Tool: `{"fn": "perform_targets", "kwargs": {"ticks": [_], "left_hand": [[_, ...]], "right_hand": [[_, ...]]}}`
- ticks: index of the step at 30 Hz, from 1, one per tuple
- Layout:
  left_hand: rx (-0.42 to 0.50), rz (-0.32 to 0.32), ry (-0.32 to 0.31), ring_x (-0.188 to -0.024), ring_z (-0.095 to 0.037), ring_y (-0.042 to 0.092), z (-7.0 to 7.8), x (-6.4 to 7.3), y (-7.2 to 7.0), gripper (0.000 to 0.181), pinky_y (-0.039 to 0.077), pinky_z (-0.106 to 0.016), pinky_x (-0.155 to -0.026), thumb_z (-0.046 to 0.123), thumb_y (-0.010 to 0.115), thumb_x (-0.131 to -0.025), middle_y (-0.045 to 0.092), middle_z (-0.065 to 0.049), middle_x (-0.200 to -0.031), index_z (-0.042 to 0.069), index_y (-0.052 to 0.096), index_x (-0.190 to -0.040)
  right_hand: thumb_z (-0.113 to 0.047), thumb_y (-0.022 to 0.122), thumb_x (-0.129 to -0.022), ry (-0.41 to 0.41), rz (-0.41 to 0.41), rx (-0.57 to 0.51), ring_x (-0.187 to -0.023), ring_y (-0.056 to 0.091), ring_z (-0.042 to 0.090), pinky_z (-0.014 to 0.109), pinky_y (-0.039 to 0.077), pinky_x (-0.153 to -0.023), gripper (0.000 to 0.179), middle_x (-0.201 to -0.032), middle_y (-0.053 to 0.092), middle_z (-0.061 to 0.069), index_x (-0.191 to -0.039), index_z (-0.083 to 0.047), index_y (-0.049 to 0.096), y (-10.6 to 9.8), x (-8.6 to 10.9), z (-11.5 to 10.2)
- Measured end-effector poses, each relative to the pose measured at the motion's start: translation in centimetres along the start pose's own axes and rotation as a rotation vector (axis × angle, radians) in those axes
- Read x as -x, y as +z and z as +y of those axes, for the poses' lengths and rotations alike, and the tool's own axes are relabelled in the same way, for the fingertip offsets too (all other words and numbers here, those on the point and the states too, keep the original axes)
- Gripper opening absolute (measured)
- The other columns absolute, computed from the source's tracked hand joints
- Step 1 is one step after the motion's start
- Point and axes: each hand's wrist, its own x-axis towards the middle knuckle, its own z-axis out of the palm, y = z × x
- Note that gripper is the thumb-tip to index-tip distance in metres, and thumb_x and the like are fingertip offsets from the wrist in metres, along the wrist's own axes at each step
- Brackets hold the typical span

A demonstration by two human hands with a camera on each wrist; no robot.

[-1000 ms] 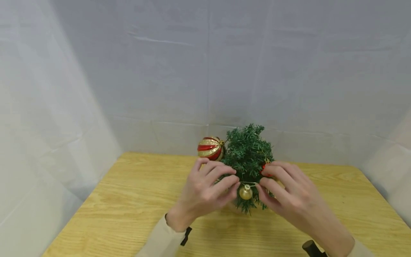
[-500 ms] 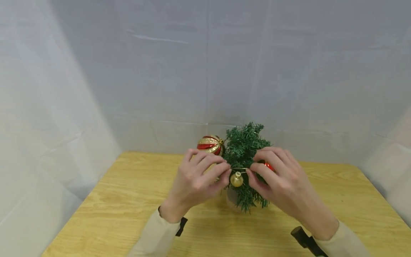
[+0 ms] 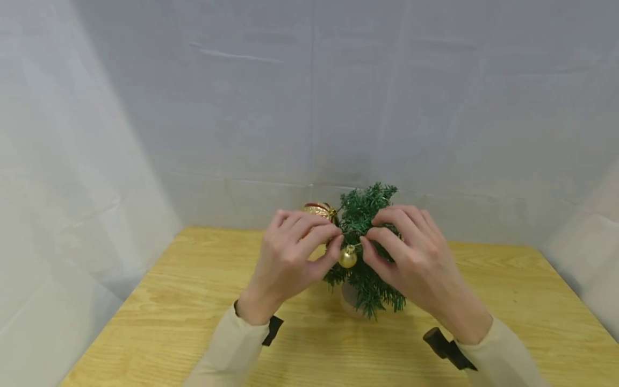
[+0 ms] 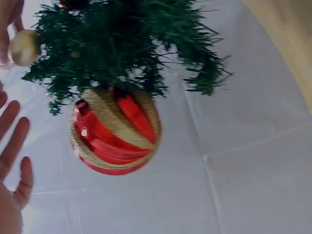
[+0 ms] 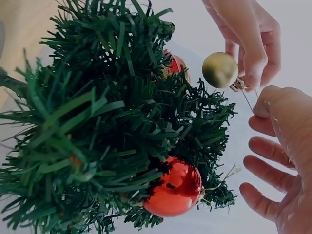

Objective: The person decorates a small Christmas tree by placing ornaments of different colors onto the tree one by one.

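A small gold bauble (image 3: 347, 257) hangs by its thin string loop between my hands, in front of a small artificial Christmas tree (image 3: 374, 287). The left hand (image 3: 292, 255) pinches the loop's left side between thumb and index finger. On the other side, the right hand (image 3: 418, 260) pinches the loop too; its thumb and index finger meet on the string in the right wrist view, the other fingers apart. That view also shows the gold bauble (image 5: 219, 69) clear of the branches. A shiny red bauble (image 5: 175, 187) is on the tree's right side, covered by my right hand in the head view.
A large red and gold striped bauble (image 4: 117, 134) hangs at the tree's left, partly behind my left hand in the head view. The tree's pale base (image 3: 353, 302) stands on a wooden table (image 3: 193, 301). White sheeting (image 3: 232, 134) surrounds the table's back and sides.
Both hands have moved up and to the left with the gold bauble, towards the upper part of the tree. They now cover more of the striped bauble and hide the red one.
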Motion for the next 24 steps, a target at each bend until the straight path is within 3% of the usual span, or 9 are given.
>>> {"fn": "perform_targets", "kwargs": {"ticks": [9,17,24], "left_hand": [[-0.041,-0.159,-0.105,-0.080,-0.018,0.068,-0.03,-0.73,0.19,0.009,0.048,-0.035,-0.071,0.021,0.068,-0.094,0.074,0.001,-0.091,0.016,0.076,-0.091],[-0.045,-0.263,-0.176,-0.079,-0.017,0.067,0.08,-1.06,0.22,0.010,0.046,-0.034,-0.069,0.022,0.068,-0.094,0.074,0.003,-0.090,0.018,0.076,-0.090],[-0.058,-0.342,-0.191,-0.085,-0.018,0.067,0.19,-0.99,0.12,0.007,0.045,-0.033,-0.068,0.022,0.070,-0.093,0.073,0.004,-0.092,0.019,0.075,-0.089]], "right_hand": [[-0.025,0.052,-0.104,0.027,-0.056,0.075,-0.096,0.061,0.038,0.051,0.048,-0.079,0.034,-0.100,0.067,0.015,-0.084,-0.006,0.072,0.58,-0.08,0.37],[-0.010,0.075,-0.085,0.054,-0.135,0.127,-0.107,0.060,0.042,0.059,0.047,-0.087,0.005,-0.110,0.067,0.018,-0.081,-0.007,0.072,0.74,0.03,0.28],[-0.013,0.080,-0.084,0.115,-0.248,0.124,-0.115,0.058,0.042,0.062,0.046,-0.091,0.009,-0.117,0.066,0.018,-0.077,-0.011,0.074,0.41,-0.18,-0.08]]}}
